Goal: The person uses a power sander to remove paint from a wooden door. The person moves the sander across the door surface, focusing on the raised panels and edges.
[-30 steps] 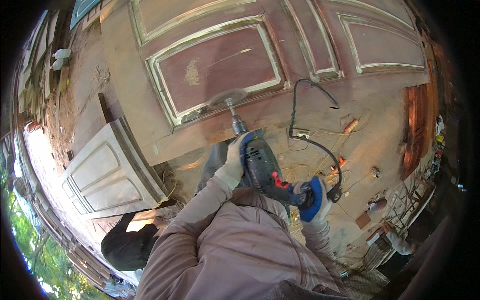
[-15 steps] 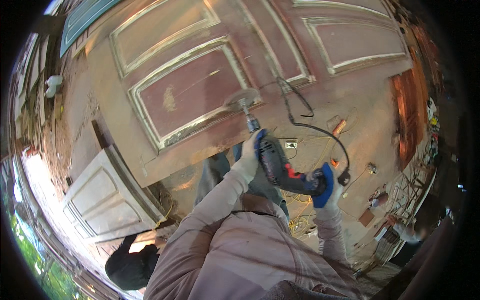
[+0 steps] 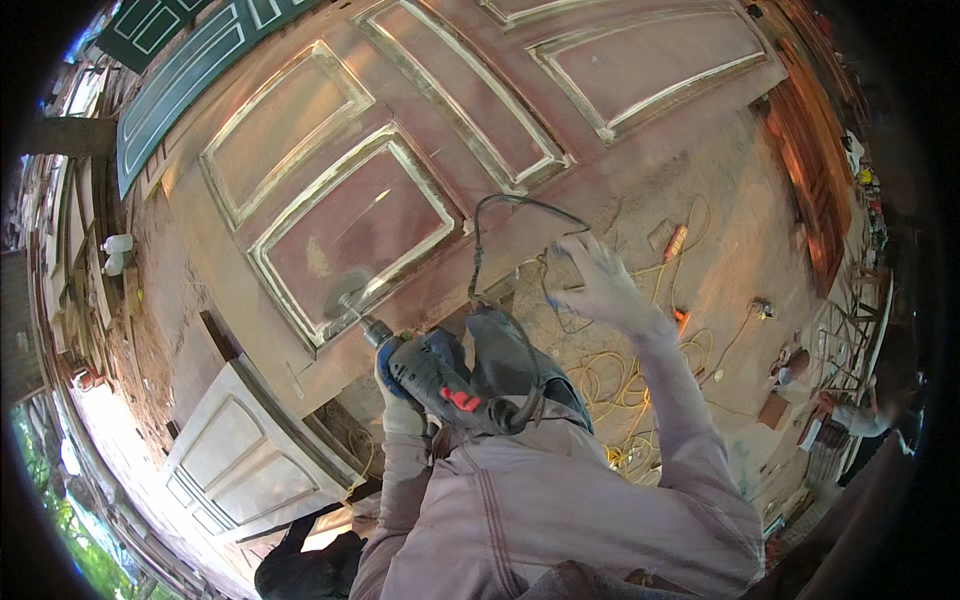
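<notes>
My left hand (image 3: 394,388), in a white glove with a blue palm, grips the front of a dark power drill (image 3: 440,378) with a red switch. A round, blurred disc (image 3: 348,294) on the drill's shaft is over the lower left panel molding of a large brown wooden door (image 3: 300,345). The drill's rear end is close to my body. My right hand (image 3: 600,282) is off the drill, raised to the right with thumb and fingers apart. The black power cord (image 3: 478,235) loops up from the drill toward that hand; whether they touch is unclear.
A pale panel door (image 3: 245,450) leans at lower left, near a dark object (image 3: 310,570). Green doors (image 3: 185,90) stand at far left. Yellow cord (image 3: 610,385) and an orange power strip (image 3: 676,242) lie on the dusty floor. Reddish boards (image 3: 815,190) line the right.
My right hand has let go of the drill's rear handle and risen. My left hand has swung the drill leftward, taking the disc along the panel's lower molding to its left end.
</notes>
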Demonstrator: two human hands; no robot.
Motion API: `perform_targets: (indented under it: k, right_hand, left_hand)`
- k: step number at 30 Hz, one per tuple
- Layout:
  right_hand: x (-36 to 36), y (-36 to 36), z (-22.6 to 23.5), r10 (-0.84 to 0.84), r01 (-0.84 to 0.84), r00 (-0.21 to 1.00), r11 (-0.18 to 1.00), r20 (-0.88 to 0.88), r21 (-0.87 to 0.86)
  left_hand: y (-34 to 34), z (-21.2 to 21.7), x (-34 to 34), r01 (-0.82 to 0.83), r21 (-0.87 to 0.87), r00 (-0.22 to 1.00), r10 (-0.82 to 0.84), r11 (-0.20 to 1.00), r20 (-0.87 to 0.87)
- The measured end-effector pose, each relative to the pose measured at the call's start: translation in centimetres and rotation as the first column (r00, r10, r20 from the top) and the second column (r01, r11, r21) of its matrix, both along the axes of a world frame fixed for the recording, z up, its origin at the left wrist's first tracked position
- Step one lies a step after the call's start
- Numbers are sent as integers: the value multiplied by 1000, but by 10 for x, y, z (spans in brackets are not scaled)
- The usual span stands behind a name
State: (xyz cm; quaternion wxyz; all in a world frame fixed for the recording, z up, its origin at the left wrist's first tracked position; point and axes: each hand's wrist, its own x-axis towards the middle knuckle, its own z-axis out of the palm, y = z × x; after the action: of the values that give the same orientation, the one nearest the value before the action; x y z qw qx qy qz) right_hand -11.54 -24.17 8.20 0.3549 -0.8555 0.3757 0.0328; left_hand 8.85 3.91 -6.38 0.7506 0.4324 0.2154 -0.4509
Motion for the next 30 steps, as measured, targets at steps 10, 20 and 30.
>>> perform_targets:
  k: [10, 20, 30]
  right_hand:
    - [95, -8, -140, 420, -371, 908, 789, -11, -490]
    - [-34, 216, -216, -510, 491, 856, 853, 85, 178]
    - [-7, 471, -127, -755, 704, 572, 250, -321, 665]
  left_hand:
    - [44, 41, 9, 42, -148, 990, -61, 988, -125]
    - [192, 40, 97, 44, -95, 998, -47, 995, -29]
    - [320, 60, 184, 111, -125, 990, -121, 986, -72]
